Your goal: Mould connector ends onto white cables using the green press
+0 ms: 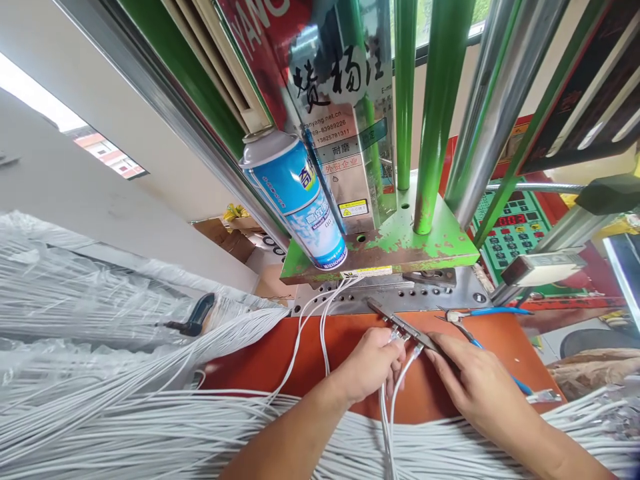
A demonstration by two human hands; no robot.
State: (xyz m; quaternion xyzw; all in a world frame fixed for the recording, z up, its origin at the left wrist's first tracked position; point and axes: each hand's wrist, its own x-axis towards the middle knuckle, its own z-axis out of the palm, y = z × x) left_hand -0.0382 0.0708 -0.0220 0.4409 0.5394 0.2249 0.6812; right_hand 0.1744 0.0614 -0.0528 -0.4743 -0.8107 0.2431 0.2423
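Note:
A narrow metal bar [400, 323] with connectors set along it is held at an angle over the orange mat [350, 373]. My left hand [373, 363] is closed on a clear connector at the bar's near side. White cables [387, 413] hang down from the bar beneath that hand. My right hand [465, 370] grips the bar's right end between thumb and fingers. More white cables [325, 327] run from under the green machine plate [400, 253] across the mat, left of my hands.
A blue and white spray can [300, 200] leans on the machine. Blue-handled pliers [480, 312] lie right of the bar. Many white cables [150, 427] cover the front and left. A dark clamp [200, 315] sits at left, and a control panel [515, 230] at right.

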